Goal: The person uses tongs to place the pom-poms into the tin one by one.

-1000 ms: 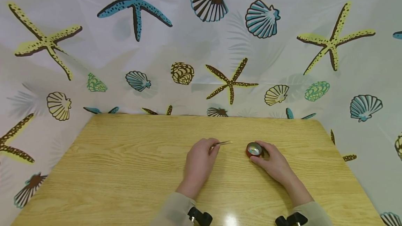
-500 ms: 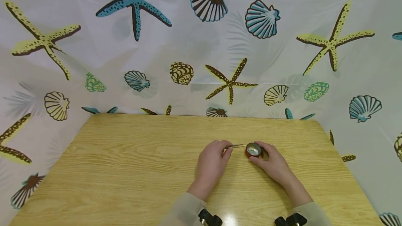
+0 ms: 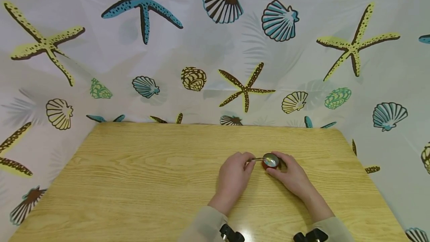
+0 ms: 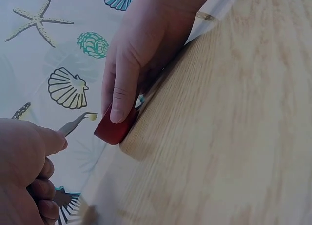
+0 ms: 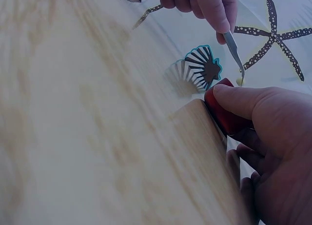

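Note:
My left hand (image 3: pixel 234 176) pinches a pair of metal tweezers (image 3: pixel 258 159) between thumb and fingers. At the bent tips of the tweezers (image 4: pixel 73 124) sits a small pale yellow bead (image 4: pixel 92 116). My right hand (image 3: pixel 293 174) grips a small round red container (image 3: pixel 270 166) at its right side, thumb in front, keeping it on the table. Inside its dark rim, the head view shows a shiny interior with small coloured bits, too small to make out. In the right wrist view the bead (image 5: pixel 240 81) is just above the red container (image 5: pixel 228 112).
A wood-grain table (image 3: pixel 141 182) spreads under both hands. Behind it and at its sides hangs a white cloth (image 3: pixel 188 47) printed with starfish and shells. Black camera mounts (image 3: pixel 231 233) are strapped to both wrists over light sleeves.
My left hand has moved right with the tweezers, bringing their tips from left of the red container to over its opening. My right hand and the container have stayed nearly still.

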### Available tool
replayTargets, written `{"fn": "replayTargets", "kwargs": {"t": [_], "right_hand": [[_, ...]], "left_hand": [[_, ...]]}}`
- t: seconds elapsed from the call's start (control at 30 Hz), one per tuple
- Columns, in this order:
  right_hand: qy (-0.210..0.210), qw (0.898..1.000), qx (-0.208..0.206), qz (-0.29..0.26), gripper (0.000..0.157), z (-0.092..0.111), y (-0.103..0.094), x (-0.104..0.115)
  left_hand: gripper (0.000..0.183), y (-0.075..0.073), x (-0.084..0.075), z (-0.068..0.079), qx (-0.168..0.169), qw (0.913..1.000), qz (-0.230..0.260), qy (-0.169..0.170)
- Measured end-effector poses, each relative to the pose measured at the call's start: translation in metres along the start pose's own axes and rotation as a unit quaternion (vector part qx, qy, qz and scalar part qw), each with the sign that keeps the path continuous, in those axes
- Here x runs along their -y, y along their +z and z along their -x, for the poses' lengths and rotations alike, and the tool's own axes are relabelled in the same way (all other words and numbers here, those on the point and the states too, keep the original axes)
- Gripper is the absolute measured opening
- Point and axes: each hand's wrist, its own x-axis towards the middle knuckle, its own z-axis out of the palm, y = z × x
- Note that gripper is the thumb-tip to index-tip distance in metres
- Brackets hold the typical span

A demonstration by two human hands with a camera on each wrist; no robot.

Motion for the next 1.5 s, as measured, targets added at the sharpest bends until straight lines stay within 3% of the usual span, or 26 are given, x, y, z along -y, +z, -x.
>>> {"fn": "replayTargets", "kwargs": {"t": [0.9,1.5], "right_hand": [[-0.012,1.000,-0.004,0.003,0.068,0.001,-0.001,-0.002],[0.000,1.000,-0.004,0.001,0.070,0.002,0.001,0.003]], "left_hand": [[0.009,0.010,0.004,0.002,0.002,0.9996,-0.026,-0.009],[0.012,-0.007,0.010,0.004,-0.005,0.9996,-0.006,-0.028]]}}
